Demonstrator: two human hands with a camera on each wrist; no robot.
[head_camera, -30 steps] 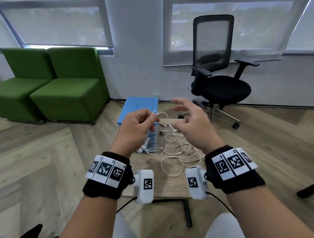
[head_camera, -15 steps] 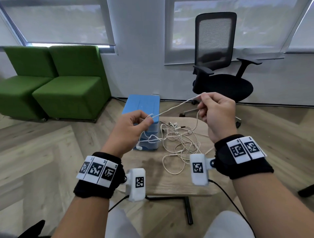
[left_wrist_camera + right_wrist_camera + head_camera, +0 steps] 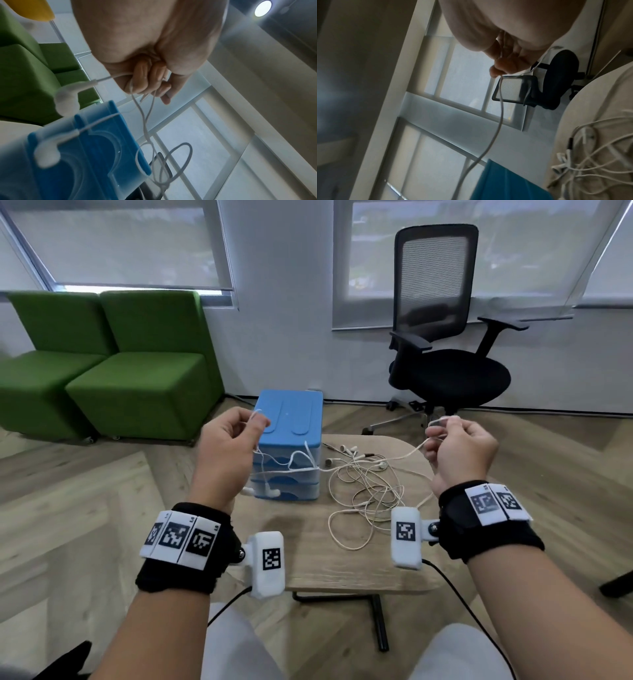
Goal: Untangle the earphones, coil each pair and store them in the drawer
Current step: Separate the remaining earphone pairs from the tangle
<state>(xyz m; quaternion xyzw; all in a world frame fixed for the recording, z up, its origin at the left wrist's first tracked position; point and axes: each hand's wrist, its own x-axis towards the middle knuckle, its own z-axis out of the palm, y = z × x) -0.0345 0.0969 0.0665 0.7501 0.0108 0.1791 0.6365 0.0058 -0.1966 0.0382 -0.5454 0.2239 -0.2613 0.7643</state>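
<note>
My left hand (image 3: 253,426) is raised in front of the blue drawer unit (image 3: 291,419) and pinches a white earphone cable (image 3: 298,463). Its two earbuds (image 3: 270,492) dangle below my wrist. The left wrist view shows my fingers (image 3: 147,83) curled round the wire, with an earbud (image 3: 67,100) hanging close by. My right hand (image 3: 443,429), held above the table's right side, grips the other end of that cable (image 3: 500,108). The wire sags between both hands. A tangle of cream earphones (image 3: 370,491) lies on the wooden table (image 3: 342,570).
The drawer unit's drawers look closed. A black office chair (image 3: 442,344) stands behind the table on the right, and green seats (image 3: 137,378) at the back left. The table is small, with its front edge near my wrists.
My hands have drawn apart: the right one took the cable and pulled it right, the left one rose slightly to the left. The white wire now spans between them, lifted off the tangle.
</note>
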